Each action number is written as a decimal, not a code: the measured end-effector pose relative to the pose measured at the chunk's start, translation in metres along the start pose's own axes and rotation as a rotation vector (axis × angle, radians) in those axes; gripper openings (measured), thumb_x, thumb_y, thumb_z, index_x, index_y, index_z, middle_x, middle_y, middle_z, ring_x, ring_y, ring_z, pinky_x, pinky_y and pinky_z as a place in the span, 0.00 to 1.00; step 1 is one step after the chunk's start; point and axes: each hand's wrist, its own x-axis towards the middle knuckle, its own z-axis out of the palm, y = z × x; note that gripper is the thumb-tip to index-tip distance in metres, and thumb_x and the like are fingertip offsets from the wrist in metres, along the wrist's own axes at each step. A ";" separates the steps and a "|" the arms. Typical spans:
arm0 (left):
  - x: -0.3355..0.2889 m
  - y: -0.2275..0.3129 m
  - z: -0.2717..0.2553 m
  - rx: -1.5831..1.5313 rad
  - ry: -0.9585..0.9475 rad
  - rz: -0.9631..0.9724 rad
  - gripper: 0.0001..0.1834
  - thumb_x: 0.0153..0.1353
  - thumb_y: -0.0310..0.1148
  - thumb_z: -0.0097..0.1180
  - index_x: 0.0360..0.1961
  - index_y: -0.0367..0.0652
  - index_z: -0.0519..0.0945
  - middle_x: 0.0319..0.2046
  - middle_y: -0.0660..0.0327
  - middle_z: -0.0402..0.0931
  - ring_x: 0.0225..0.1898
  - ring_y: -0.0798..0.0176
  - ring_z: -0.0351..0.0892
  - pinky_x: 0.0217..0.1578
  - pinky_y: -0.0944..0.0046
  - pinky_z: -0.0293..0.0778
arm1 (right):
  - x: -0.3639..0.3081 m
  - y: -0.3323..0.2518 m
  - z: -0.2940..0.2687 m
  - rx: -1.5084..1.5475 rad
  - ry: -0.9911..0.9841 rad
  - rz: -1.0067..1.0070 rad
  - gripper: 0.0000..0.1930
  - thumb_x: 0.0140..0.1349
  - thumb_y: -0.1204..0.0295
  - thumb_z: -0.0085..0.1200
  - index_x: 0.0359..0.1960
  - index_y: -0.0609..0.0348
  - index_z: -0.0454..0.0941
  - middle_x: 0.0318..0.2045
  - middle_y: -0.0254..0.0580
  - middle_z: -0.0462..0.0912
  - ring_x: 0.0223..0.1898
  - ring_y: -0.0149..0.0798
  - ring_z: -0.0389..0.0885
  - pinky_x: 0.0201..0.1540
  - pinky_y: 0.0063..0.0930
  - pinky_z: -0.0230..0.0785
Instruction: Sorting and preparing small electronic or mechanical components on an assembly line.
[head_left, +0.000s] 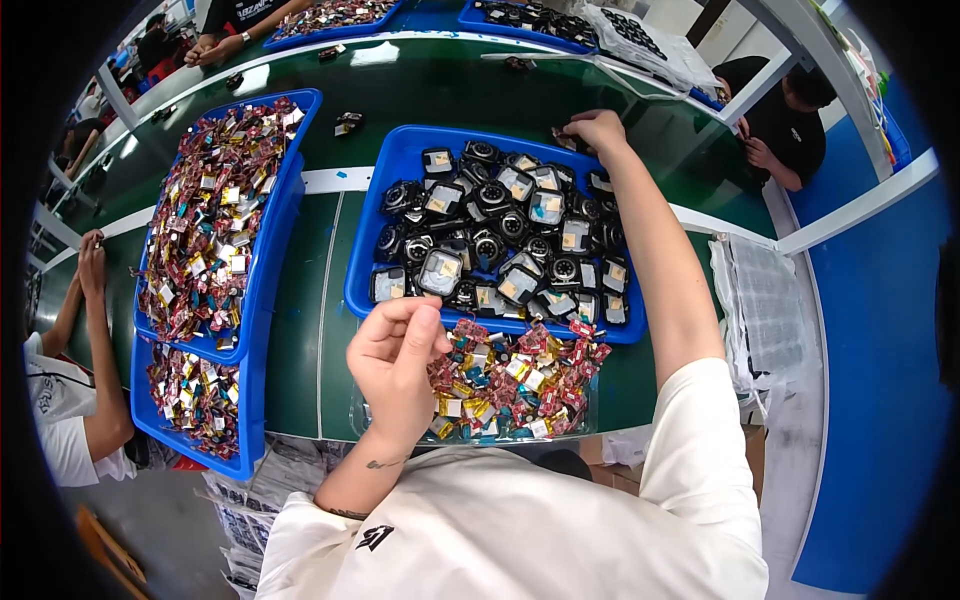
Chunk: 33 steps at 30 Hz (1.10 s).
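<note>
My left hand (pixel 398 355) is raised in front of the near edge of a blue tray (pixel 362 262), its fingers curled toward the thumb; whether anything small sits between them is hidden. The tray is heaped with black watch cases (pixel 490 195), some square and some round-faced. My right arm stretches past the tray's right side. At its far right corner, my right hand (pixel 598 130) has closed fingers beside a small dark piece (pixel 565 138), too indistinct to name. Below the tray, close to my body, a clear shallow container holds a pile of small red circuit boards with yellow and silver parts (pixel 515 385).
Two stacked blue trays (pixel 255 350) of similar boards stand at left. Behind runs a green conveyor belt (pixel 440 85) with scattered small assemblies (pixel 348 123). White foam-like sheets (pixel 765 310) lie at right, near a metal frame post (pixel 860 205). Co-workers sit left, far left and right.
</note>
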 end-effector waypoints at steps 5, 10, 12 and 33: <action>0.001 0.004 0.004 -0.018 -0.042 -0.098 0.08 0.65 0.31 0.53 0.35 0.36 0.78 0.18 0.67 0.67 0.22 0.74 0.62 0.24 0.72 0.58 | -0.099 -0.026 -0.040 0.319 -0.214 -0.546 0.14 0.50 0.68 0.63 0.38 0.60 0.83 0.34 0.41 0.84 0.34 0.40 0.82 0.41 0.31 0.74; 0.002 0.003 0.000 -0.054 -0.074 -0.107 0.16 0.71 0.36 0.42 0.33 0.37 0.77 0.14 0.68 0.62 0.19 0.73 0.56 0.23 0.70 0.53 | -0.248 -0.036 -0.053 0.123 -0.405 -0.963 0.14 0.46 0.67 0.67 0.34 0.58 0.82 0.38 0.41 0.80 0.42 0.42 0.76 0.44 0.33 0.69; 0.004 0.001 0.000 -0.140 -0.136 -0.101 0.16 0.70 0.35 0.43 0.32 0.35 0.77 0.17 0.64 0.67 0.20 0.73 0.63 0.23 0.72 0.58 | -0.283 -0.031 -0.050 0.036 -0.307 -0.960 0.15 0.43 0.69 0.69 0.34 0.56 0.83 0.41 0.40 0.79 0.43 0.43 0.75 0.43 0.34 0.68; 0.006 0.017 0.002 0.826 -0.500 0.193 0.12 0.45 0.19 0.65 0.35 0.39 0.85 0.25 0.62 0.79 0.28 0.66 0.73 0.29 0.70 0.66 | -0.302 -0.012 -0.045 0.538 -0.308 -0.842 0.10 0.44 0.84 0.64 0.30 0.62 0.82 0.28 0.39 0.84 0.32 0.35 0.78 0.35 0.26 0.70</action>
